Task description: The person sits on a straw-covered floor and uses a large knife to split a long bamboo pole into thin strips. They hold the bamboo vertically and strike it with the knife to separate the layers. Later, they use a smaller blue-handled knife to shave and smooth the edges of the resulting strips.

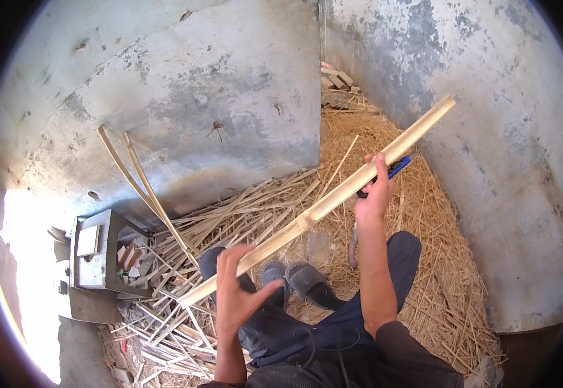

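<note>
Holding a split bamboo length (275, 242) slantwise above dark-trousered legs (323, 346), long axis running lower left to upper right. Gripping it toward the upper end with the right hand (376, 195), fingers wrapped round it and, seemingly, a blue-and-black tool (399, 167). Poising the left hand (235, 296) nearest the lower end, fingers spread, contact impossible to tell. Pointing toward the right wall (495, 142), with more room leftward, above loose strips (230, 216).
</note>
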Motion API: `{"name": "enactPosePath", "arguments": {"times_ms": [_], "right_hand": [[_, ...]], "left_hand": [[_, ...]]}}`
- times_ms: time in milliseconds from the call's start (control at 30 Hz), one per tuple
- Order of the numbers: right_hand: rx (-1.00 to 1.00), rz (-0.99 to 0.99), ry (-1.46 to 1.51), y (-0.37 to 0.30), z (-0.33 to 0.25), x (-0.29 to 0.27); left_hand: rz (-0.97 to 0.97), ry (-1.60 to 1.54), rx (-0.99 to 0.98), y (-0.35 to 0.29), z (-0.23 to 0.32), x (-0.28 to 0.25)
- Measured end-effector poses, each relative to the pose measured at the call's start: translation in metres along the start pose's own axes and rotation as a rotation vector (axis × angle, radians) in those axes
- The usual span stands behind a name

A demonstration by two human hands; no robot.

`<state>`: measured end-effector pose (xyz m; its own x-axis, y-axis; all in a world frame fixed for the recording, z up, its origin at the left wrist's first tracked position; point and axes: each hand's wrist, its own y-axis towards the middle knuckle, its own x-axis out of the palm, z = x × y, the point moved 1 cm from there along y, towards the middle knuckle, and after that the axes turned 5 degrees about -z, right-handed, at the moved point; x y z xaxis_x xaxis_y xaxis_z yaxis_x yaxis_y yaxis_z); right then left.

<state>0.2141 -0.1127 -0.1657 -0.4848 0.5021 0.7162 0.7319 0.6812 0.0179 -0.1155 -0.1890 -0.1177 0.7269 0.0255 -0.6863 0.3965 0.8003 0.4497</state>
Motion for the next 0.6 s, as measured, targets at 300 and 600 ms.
{"name": "enactPosePath", "arguments": {"times_ms": [300, 600], "right_hand": [[-0.142, -0.153, -0.182, -0.022, -0.029, 0.012], [-0.419, -0.356, -0.930, -0.030, -0.027, -0.075]], "left_hand": [[-0.538, -0.212, -0.198, 0.029, -0.031, 0.064], [-0.555, -0.510, -0.286, 0.011, -0.017, 0.083]]}}
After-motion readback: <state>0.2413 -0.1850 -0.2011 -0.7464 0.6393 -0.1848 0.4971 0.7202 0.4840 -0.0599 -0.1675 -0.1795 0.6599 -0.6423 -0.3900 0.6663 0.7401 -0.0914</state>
